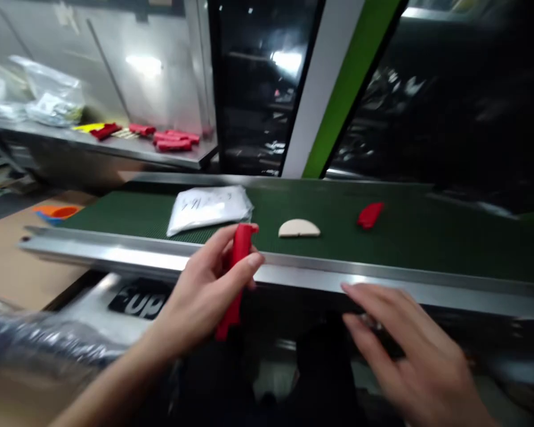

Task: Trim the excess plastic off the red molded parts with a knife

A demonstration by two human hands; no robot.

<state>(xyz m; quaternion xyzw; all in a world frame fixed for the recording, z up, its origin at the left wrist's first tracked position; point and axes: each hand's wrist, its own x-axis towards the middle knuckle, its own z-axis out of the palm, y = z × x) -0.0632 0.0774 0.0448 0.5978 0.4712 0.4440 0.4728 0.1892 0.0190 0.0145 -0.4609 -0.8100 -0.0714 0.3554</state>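
Note:
My left hand (213, 284) is closed around a long red plastic part (242, 243), held upright and slightly tilted in front of the conveyor's near rail. The part's middle is hidden by my fingers and thumb. To the right, my right hand (409, 350) hovers near the rail, thumb and forefinger apart, with nothing clearly visible between them. Beyond the hands, a cream half-round piece (299, 228) and a smaller red plastic piece (370, 214) lie on the green conveyor belt (333, 243). A white plastic bag with handwriting (209, 207) rests on the belt at left.
A metal rail (311, 274) edges the belt on my side. On a steel bench (129, 149) at the back left lie several red parts (173, 140) and clear plastic bags (56, 98). A cardboard surface (22, 252) holds an orange and blue item (57, 213).

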